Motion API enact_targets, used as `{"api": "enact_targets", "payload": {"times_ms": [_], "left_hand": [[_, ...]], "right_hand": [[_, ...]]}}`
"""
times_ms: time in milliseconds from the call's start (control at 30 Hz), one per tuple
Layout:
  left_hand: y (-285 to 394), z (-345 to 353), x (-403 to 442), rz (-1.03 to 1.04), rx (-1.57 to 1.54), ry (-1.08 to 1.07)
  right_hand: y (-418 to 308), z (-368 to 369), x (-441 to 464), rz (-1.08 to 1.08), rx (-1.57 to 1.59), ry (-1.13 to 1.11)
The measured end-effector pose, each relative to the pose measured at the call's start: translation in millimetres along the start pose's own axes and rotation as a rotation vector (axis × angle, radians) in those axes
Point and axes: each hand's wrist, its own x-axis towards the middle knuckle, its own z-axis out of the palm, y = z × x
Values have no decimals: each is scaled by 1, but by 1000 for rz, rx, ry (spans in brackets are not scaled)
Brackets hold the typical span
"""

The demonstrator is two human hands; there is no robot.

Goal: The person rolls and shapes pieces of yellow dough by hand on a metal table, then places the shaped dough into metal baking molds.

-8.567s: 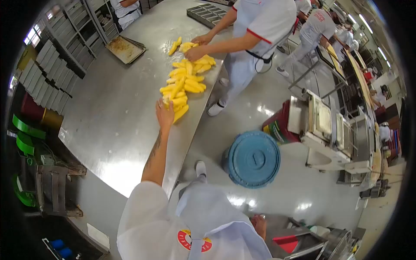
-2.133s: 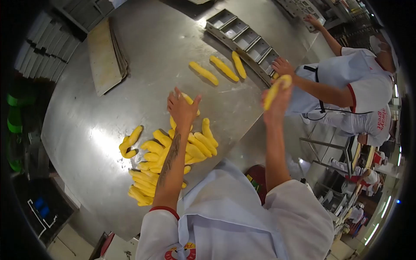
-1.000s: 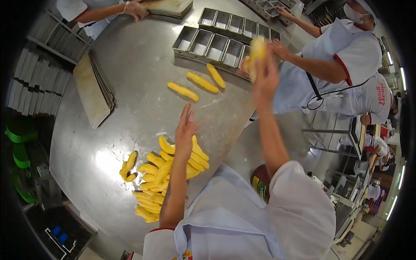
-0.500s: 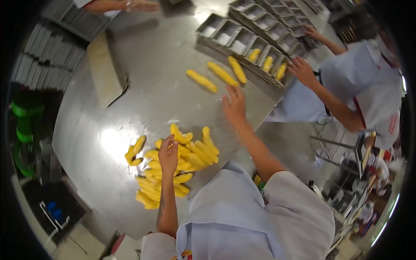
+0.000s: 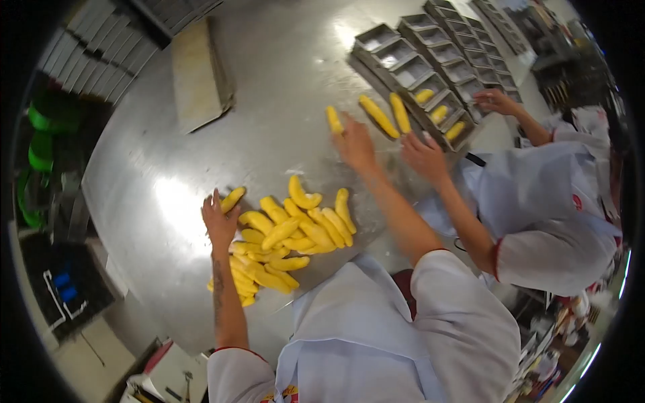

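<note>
My left hand [image 5: 220, 220] is at the left edge of a pile of yellow dough rolls [image 5: 282, 235]. Its thumb and fingers are around the end of one dough roll [image 5: 233, 199]. Farther out on the metal table [image 5: 154, 144], my right hand [image 5: 354, 144] has its fingers on the near end of another dough roll [image 5: 334, 119], hiding that end. Two more dough rolls, one left [image 5: 378, 116] and one right [image 5: 400, 113], lie beside it, next to a strip of loaf pans [image 5: 410, 70].
A co-worker's hand [image 5: 424, 156] reaches close to my right hand and the rolls; the other hand [image 5: 496, 101] is over the pans. Several pan strips [image 5: 450, 57] stand at the far right, some with dough inside. A pale board [image 5: 195, 77] lies at the back left.
My right hand has moved left onto the leftmost of the three separate rolls. My left hand has shifted from above the pile to the roll at its left. The co-worker's near hand has come toward the rolls.
</note>
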Motion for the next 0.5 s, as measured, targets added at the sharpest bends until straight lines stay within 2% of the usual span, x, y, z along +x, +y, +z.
{"api": "enact_targets", "payload": {"times_ms": [33,67,133,233,333,367,433,500], "left_hand": [[-15,5,-1,94,159,-102],[-6,-2,5,-6,140,-142],[-19,3,13,-55,132,-203],[-21,2,25,8,132,-279],[-27,2,23,-111,-174,-240],[-31,7,17,-112,-297,-139],[-35,3,12,-260,-549,-98],[-38,3,14,-411,-750,-46]], "right_hand": [[-11,0,-7,-150,-230,133],[-9,4,-2,-156,-264,139],[0,29,8,-169,-315,142],[-5,39,26,-34,-224,-8],[7,56,32,42,156,0],[1,50,28,225,578,-82],[-22,22,18,582,1423,-245],[-28,-4,34,551,1796,-95]]}}
